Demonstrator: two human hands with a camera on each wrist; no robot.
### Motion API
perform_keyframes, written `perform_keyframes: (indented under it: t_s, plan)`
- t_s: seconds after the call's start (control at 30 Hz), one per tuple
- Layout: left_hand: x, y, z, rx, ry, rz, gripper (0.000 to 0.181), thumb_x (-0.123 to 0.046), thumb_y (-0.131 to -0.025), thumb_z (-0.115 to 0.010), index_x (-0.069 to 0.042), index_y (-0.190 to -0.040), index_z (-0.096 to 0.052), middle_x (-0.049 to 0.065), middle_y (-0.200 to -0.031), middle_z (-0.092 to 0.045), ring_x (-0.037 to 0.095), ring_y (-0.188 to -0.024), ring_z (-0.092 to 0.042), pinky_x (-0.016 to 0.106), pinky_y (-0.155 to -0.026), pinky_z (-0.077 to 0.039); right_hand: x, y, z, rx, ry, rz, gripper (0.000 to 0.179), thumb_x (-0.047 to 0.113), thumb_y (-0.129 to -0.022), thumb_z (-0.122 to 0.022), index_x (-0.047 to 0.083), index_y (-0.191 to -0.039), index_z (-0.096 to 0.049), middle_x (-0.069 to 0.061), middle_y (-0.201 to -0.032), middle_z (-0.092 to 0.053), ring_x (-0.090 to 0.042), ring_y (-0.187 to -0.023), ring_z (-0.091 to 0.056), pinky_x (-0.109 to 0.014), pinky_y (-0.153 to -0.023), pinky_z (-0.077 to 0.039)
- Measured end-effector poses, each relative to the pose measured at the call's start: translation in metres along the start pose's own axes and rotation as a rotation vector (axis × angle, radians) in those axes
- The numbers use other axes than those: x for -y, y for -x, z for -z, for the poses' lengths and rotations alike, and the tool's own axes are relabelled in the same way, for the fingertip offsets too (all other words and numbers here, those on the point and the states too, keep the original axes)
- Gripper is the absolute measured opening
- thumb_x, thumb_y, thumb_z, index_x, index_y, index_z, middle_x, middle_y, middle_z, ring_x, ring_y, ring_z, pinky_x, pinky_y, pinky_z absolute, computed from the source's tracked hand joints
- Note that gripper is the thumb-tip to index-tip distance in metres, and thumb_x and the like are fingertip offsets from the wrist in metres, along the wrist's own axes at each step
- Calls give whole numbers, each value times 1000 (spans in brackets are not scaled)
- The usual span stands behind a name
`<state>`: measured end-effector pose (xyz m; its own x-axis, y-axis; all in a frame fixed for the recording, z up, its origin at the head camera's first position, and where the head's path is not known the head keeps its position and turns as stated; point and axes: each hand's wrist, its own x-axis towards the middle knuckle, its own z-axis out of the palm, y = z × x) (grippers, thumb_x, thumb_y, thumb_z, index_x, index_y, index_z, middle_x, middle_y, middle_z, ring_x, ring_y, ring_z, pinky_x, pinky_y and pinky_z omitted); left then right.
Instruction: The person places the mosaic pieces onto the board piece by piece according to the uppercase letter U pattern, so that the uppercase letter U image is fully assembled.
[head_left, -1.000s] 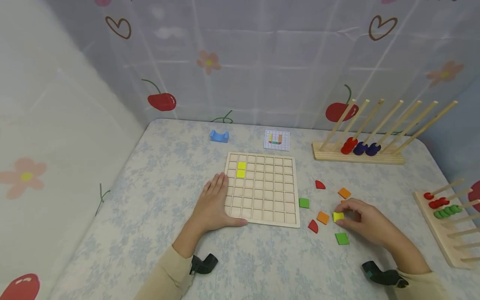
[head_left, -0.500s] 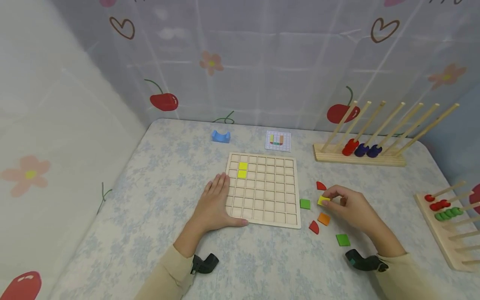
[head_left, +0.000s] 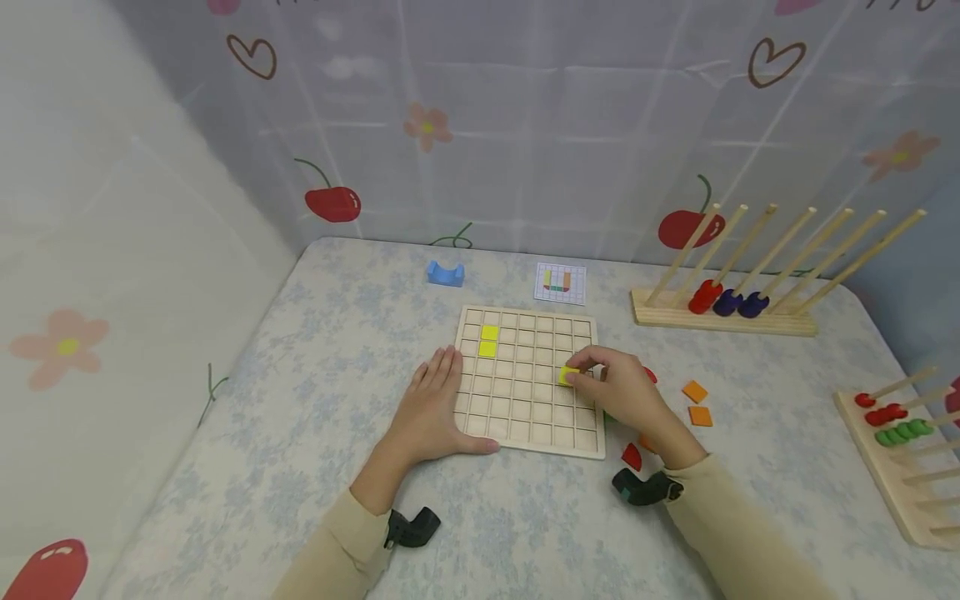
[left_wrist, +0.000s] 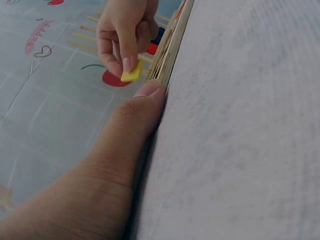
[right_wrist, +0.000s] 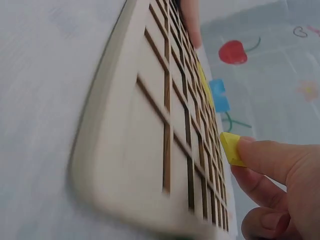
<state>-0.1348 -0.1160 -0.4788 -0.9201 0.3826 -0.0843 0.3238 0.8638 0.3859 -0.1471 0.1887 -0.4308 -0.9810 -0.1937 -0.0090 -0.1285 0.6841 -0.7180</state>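
A pale wooden grid board (head_left: 517, 408) lies mid-table, with two yellow square tiles (head_left: 488, 341) set one below the other in its upper left cells. My left hand (head_left: 431, 408) rests along the board's left edge, fingers straight, thumb against the near edge. Between thumb and fingertips, my right hand (head_left: 618, 387) pinches another yellow square tile (right_wrist: 231, 149) over the right part of the board. The left wrist view also shows this pinched yellow tile (left_wrist: 132, 73) beyond my left thumb. My right hand and forearm partly cover the loose tiles behind them.
Right of the board lie orange squares (head_left: 697, 402) and a red quarter-round tile (head_left: 632, 456). A printed pattern card (head_left: 560, 283) and a blue holder (head_left: 446, 273) sit behind it. Pegged wooden bead racks stand at back right (head_left: 723, 318) and far right (head_left: 892, 475).
My right hand has carried the yellow tile leftward from among the loose tiles to above the board. My left hand stays at the board's edge.
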Motion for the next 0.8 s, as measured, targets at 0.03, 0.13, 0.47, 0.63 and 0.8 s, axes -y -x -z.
perform_keyframes:
  t_s: [0.03,0.13,0.47,0.63,0.8]
  plan:
    - [0,0,0,0,2,0,150,-96,-55,-58,-9,-159,3,6,-169,5,20,-156,7,45,-127,-3,3,-4,-3,5,-7,4,11,26,-90,-75,23,-100,-72,0,-99,-70,-18,-61,-47,-26,-54,-42]
    - [0,0,1,-2,2,-2,149,-96,-55,-59,-9,-160,3,6,-168,4,20,-156,7,45,-127,-4,13,-14,-12,19,-21,11,10,26,-90,-75,24,-99,-72,1,-98,-70,-18,-62,-49,-27,-57,-43]
    - [0,1,2,-20,1,-28,148,-93,-57,-62,-6,-160,-1,9,-169,0,22,-157,4,45,-127,-6,35,-41,-40,49,-101,55,8,23,-91,-74,22,-98,-74,2,-96,-71,-16,-72,-55,-29,-63,-46]
    - [-1,2,4,-20,1,-35,148,-93,-57,-62,-5,-159,-1,10,-168,0,23,-157,3,46,-127,-7,45,-50,-52,63,-110,61,10,23,-91,-74,21,-100,-75,2,-96,-71,-15,-68,-55,-29,-62,-46]
    - [0,2,3,-26,2,-44,147,-93,-58,-61,-5,-159,-2,10,-168,0,23,-157,3,46,-127,-7,53,-56,-64,74,-107,63,14,23,-91,-74,17,-103,-75,3,-97,-72,-13,-90,-64,-33,-82,-51]
